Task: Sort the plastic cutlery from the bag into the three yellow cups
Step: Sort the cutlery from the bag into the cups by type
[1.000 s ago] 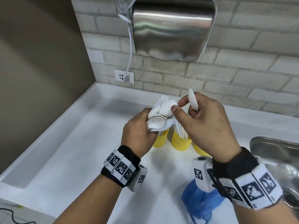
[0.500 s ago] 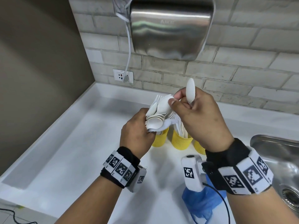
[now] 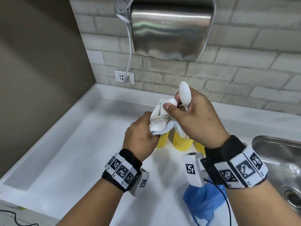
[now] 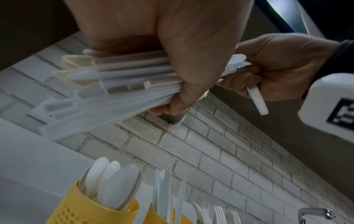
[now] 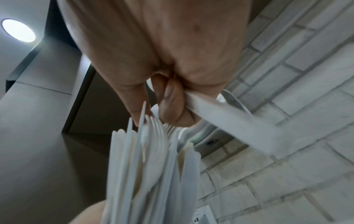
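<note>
**Spoon lifted clear of the bundle**

Our left hand [image 3: 140,132] stayed clenched round the cutlery bundle [image 4: 114,84] above the cups. Our right hand [image 3: 193,118] had raised one spoon [image 3: 184,93] higher, pinched by its handle, so it looked ready to drop. Below, left to right: spoon cup [image 4: 91,212], knife cup [image 4: 153,216], then forks [image 4: 216,213].

A white countertop [image 3: 78,154] with a raised rim runs along the brick wall. Three yellow perforated cups stand on it in a row near the far edge: the left cup [image 3: 162,141] holds spoons, the middle cup [image 3: 182,142] knives, the right cup [image 3: 200,147] forks. A crumpled blue plastic bag [image 3: 202,203] lies nearer. A steel sink [image 3: 280,162] is set in at the right.
</note>
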Available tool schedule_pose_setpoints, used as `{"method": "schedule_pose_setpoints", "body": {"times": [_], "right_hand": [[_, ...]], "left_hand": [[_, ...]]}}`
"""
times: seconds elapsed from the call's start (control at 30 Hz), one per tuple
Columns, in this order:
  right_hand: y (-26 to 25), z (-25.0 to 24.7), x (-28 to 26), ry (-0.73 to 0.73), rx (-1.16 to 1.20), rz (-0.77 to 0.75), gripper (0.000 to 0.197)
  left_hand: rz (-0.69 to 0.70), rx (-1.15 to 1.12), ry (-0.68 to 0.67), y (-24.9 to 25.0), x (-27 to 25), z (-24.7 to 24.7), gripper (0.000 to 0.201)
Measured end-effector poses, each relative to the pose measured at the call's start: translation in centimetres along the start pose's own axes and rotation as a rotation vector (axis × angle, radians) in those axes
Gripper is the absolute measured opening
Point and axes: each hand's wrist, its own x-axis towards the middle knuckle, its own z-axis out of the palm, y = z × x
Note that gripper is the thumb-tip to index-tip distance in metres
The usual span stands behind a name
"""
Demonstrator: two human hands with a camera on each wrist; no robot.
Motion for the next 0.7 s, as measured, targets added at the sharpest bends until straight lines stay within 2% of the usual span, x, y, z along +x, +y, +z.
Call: {"method": "schedule_pose_setpoints", "body": {"times": [0.1, 0.23, 0.33, 0.43, 0.53, 0.7], "right_hand": [[0.2, -0.1, 0.1, 0.058, -0.083, -0.055, 0.022], [0.3, 0.2, 0.0, 0.125, -0.119, -0.164, 0.022], [0.4, -0.1, 0.2, 0.125, -0.148, -0.193, 0.023], [0.7, -0.5, 0.6, 0.043, -0.185, -0.157, 0.023], [0.7, -1.0, 0.9, -0.004, -0.113, -0.085, 0.023], [1.3, -0.5, 1.1, 0.067, 0.178, 0.036, 0.035]], "left_hand": [[0.013, -0.016, 0.002, -0.1, 0.1, -0.1, 0.026], [0.006, -0.15, -0.019, -0.1, 0.2, 0.3, 0.029], [-0.006, -0.147, -0.043, 0.0, 0.2, 0.6, 0.019], [-0.008, -0.128, -0.065, -0.1, 0.2, 0.6, 0.022], [-0.011, -0.122, -0.07, -0.3, 0.1, 0.5, 0.022], [0.005, -0.136, -0.095, -0.3, 0.1, 0.5, 0.018]]}}
